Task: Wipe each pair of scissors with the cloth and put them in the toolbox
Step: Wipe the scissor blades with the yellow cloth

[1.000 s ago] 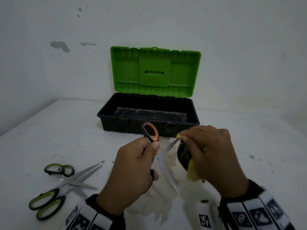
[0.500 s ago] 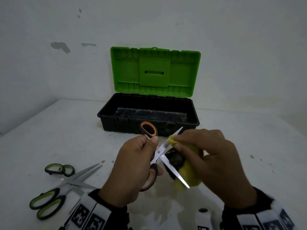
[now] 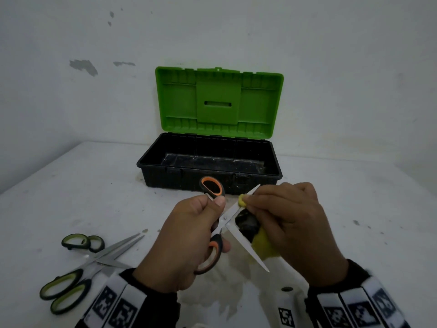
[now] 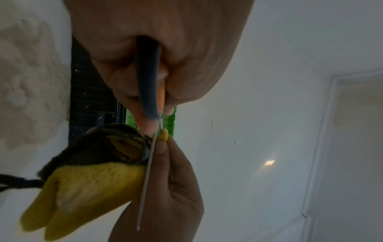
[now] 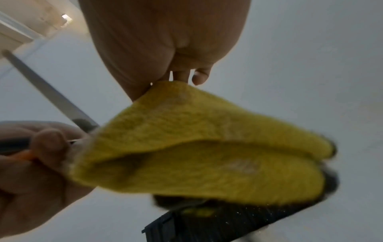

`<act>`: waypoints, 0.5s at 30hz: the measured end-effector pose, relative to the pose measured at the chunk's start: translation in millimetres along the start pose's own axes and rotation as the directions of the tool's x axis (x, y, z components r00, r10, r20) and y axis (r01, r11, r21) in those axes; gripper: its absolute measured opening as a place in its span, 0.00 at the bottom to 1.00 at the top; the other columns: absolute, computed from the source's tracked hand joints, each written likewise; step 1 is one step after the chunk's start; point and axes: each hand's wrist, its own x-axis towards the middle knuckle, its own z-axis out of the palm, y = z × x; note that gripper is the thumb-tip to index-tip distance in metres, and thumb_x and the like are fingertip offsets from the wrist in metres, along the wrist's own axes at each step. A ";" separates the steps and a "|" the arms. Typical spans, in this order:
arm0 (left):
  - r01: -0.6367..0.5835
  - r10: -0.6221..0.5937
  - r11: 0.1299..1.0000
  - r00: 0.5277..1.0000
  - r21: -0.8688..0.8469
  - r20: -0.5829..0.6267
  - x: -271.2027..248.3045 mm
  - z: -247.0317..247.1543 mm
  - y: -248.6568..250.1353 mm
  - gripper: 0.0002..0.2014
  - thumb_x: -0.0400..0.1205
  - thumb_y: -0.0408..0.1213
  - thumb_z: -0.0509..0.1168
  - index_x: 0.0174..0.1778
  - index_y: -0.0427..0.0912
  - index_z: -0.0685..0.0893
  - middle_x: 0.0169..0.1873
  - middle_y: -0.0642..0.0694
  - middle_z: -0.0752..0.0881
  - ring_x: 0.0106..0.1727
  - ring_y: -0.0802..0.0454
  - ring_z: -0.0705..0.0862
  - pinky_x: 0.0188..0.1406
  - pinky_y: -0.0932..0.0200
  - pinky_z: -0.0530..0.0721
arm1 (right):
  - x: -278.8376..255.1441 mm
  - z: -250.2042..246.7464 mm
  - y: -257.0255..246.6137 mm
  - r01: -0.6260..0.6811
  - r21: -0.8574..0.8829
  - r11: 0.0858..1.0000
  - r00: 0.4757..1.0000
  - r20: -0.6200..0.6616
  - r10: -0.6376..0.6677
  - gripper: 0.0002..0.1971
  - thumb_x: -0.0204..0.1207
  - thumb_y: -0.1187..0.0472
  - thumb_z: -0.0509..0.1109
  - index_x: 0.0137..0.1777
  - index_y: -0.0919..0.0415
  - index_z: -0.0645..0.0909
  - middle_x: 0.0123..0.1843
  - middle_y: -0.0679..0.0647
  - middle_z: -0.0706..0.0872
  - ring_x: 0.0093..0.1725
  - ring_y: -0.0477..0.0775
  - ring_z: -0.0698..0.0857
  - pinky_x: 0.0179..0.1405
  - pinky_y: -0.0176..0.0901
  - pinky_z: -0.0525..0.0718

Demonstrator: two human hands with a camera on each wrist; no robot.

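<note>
My left hand grips the handles of the orange-and-black scissors, whose blades stand spread apart above the table. My right hand pinches a yellow cloth with a dark edge around the upper blade near its tip. In the left wrist view the cloth hangs beside a thin blade. In the right wrist view the cloth fills the middle. The toolbox, black with its green lid raised, stands just behind my hands. Two green-handled scissors lie at the lower left.
The white table runs to a wall behind the toolbox and a wall on the left. A damp stain marks the table under my hands.
The right hand slid the cloth up the upper blade toward its tip. The scissors' blades have spread wider, and the lower blade now points down toward me.
</note>
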 end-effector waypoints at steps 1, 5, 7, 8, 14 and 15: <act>0.001 -0.001 1.000 1.000 -0.009 -0.001 -0.1 0.1 0.5 0.19 0.86 0.47 0.62 0.34 0.38 0.75 0.26 0.47 0.65 0.30 0.38 0.86 0.10 0.72 0.67 | -1.2 0.7 -2.6 0.002 0.003 1.000 1.000 -0.001 -0.002 0.08 0.79 0.55 0.71 0.51 0.52 0.91 0.50 0.43 0.90 0.46 0.46 0.85 0.50 0.52 0.74; 0.001 -0.001 1.000 1.000 -0.025 -0.007 -1.4 -1.0 -0.4 0.18 0.86 0.46 0.63 0.32 0.38 0.76 0.21 0.50 0.66 0.23 0.44 0.84 0.10 0.71 0.66 | -2.3 2.3 -9.9 0.067 -0.002 0.998 0.997 0.029 -0.067 0.09 0.79 0.55 0.70 0.51 0.54 0.91 0.49 0.46 0.90 0.45 0.47 0.85 0.49 0.50 0.74; 0.008 -0.008 1.000 1.000 -0.025 -0.015 -1.8 -0.4 -1.1 0.19 0.86 0.46 0.63 0.31 0.40 0.76 0.20 0.50 0.66 0.23 0.44 0.84 0.09 0.70 0.66 | 0.3 1.7 -3.6 0.009 -0.014 1.000 1.000 -0.019 -0.010 0.08 0.78 0.56 0.71 0.50 0.53 0.92 0.48 0.45 0.90 0.45 0.48 0.86 0.50 0.51 0.74; 0.010 -0.011 1.000 1.000 -0.024 -0.018 -2.3 -0.4 -0.3 0.19 0.85 0.46 0.63 0.30 0.40 0.75 0.21 0.49 0.66 0.23 0.44 0.84 0.10 0.70 0.66 | 1.5 1.5 -1.7 -0.027 -0.018 0.999 0.999 -0.048 0.026 0.08 0.78 0.56 0.71 0.50 0.53 0.92 0.47 0.45 0.90 0.45 0.48 0.86 0.50 0.50 0.74; -0.031 0.032 0.999 0.999 0.021 -0.029 -6.8 -2.9 2.7 0.20 0.85 0.46 0.63 0.29 0.39 0.74 0.26 0.42 0.68 0.24 0.41 0.84 0.11 0.71 0.68 | -2.0 3.8 -12.2 0.013 -0.034 0.999 1.000 -0.015 -0.013 0.10 0.79 0.54 0.69 0.51 0.53 0.91 0.47 0.46 0.89 0.44 0.47 0.84 0.51 0.49 0.74; -0.042 0.043 0.999 0.998 0.030 -0.035 -7.2 -2.9 2.2 0.21 0.85 0.46 0.63 0.29 0.38 0.75 0.25 0.42 0.68 0.27 0.38 0.85 0.12 0.70 0.70 | -1.5 3.3 -9.1 -0.012 -0.042 0.999 0.999 -0.038 0.011 0.10 0.79 0.55 0.69 0.51 0.53 0.91 0.46 0.46 0.90 0.44 0.48 0.85 0.50 0.51 0.75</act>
